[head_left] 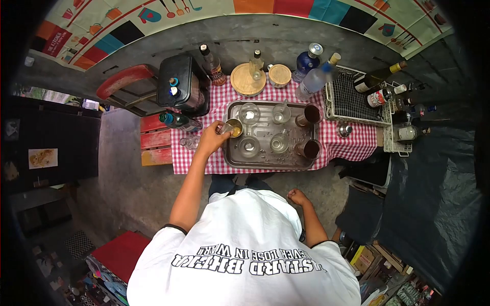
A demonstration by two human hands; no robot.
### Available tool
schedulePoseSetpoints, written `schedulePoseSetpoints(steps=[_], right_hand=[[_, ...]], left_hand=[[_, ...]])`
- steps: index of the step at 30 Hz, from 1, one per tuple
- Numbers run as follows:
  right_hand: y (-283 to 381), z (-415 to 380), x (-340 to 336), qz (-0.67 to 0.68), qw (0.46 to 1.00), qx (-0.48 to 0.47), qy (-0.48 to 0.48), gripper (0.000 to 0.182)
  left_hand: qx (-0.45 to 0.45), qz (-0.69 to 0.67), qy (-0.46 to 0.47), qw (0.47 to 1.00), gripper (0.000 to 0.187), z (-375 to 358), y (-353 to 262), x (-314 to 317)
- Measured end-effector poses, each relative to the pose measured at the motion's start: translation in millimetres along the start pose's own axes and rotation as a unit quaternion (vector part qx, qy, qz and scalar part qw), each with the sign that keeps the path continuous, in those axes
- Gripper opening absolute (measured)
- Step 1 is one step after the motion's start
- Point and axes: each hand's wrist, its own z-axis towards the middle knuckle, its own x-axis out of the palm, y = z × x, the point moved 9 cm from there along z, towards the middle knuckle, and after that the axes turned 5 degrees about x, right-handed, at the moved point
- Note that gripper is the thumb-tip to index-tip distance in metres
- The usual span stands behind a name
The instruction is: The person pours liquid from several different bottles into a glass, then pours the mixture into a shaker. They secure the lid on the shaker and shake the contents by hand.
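My left hand [211,137] reaches over the left edge of the metal tray [265,162], its fingers closed on a small clear glass [225,128]. Against that glass is a round cup [236,128] with yellowish liquid in it; whether they touch is unclear. On the tray stand several clear glass cups, one [249,114] at the back left and one [249,146] at the front left. Two tall dark-looking glasses [308,149] are at its right end. My right hand [297,197] hangs below the table's front edge, fingers curled, with nothing visible in it.
The checkered cloth [194,166] also bears small glasses [189,143], a dark bottle [179,122], a black container [179,81], and wooden lids [240,79]. Bottles line the back. A wire basket [352,119] stands right, near a metal piece [344,130]. A red chair [122,79] is left.
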Motion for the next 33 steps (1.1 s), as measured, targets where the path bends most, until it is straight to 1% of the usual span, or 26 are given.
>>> schedulePoseSetpoints(steps=[1,4,6,8,11,13,15,16,17,18,19,20,21,22,23,25,26,28,29,30,31,33], right_hand=[[1,-1,0,0.008,1.000,0.008,0.005,0.029],[5,6,1,0.033,0.999,0.012,0.015,0.031],[13,9,-1,0.046,0.999,0.010,0.022,0.031],[22,4,-3,0.069,0.997,0.029,0.023,0.032],[23,19,1,0.086,0.996,-0.001,0.030,0.032],[31,19,3,0.067,0.997,0.010,0.036,0.030],[49,17,4,0.044,0.998,-0.029,0.036,0.017],[60,16,5,0.029,0.998,-0.047,0.041,0.020],[68,15,6,0.018,0.998,-0.046,0.046,0.020],[83,12,6,-0.042,0.995,-0.080,0.031,0.022],[106,4,7,-0.101,0.988,-0.116,0.018,0.023],[121,-3,10,-0.110,0.987,-0.115,0.025,0.023],[152,-23,12,-0.140,0.978,-0.153,0.025,0.023],[184,-42,17,-0.168,0.967,-0.192,0.026,0.024],[208,-54,21,-0.173,0.966,-0.190,0.032,0.024],[269,-87,40,-0.149,0.944,-0.281,0.088,0.024],[297,-101,47,-0.153,0.944,-0.278,0.091,0.024],[366,-135,60,-0.103,0.933,-0.329,0.101,0.029],[395,-144,66,-0.096,0.925,-0.357,0.085,0.031],[422,-151,72,-0.089,0.917,-0.384,0.067,0.033],[444,-157,80,-0.090,0.918,-0.381,0.065,0.033],[497,-175,86,-0.100,0.877,-0.469,-0.008,0.040]], left_hand=[[0.004,0.035,0.003,0.999,0.051,1,-6,-3],[0.020,0.064,0.012,0.998,0.054,7,-19,-10],[0.026,0.067,0.004,0.997,0.054,6,-30,-17],[0.030,0.066,-0.005,0.997,0.055,0,-42,-27],[0.032,0.041,-0.033,0.998,0.057,-18,-47,-39],[0.051,-0.042,-0.035,0.997,0.055,-37,-46,-44],[0.029,-0.055,-0.050,0.997,0.055,-63,-31,-45],[0.047,-0.097,-0.067,0.992,0.056,-75,-22,-46],[0.065,-0.137,-0.085,0.985,0.056,-88,-14,-47],[0.043,-0.167,-0.064,0.983,0.055,-102,-18,-52],[0.035,-0.170,-0.071,0.982,0.055,-112,-8,-54],[0.027,-0.157,-0.067,0.985,0.054,-122,7,-55],[0.017,-0.145,-0.061,0.987,0.053,-131,22,-54],[-0.001,-0.165,-0.084,0.983,0.051,-139,37,-57],[-0.007,-0.167,-0.087,0.982,0.051,-144,53,-57],[-0.055,-0.124,-0.118,0.984,0.052,-153,86,-62],[-0.071,-0.132,-0.125,0.981,0.052,-156,94,-66],[-0.071,-0.112,-0.138,0.982,0.052,-154,120,-69],[-0.068,-0.089,-0.150,0.982,0.053,-153,129,-74],[-0.076,-0.113,-0.143,0.980,0.051,-150,133,-78],[-0.076,-0.115,-0.141,0.980,0.051,-148,141,-81],[-0.005,-0.036,-0.168,0.985,0.052,-136,149,-92]])
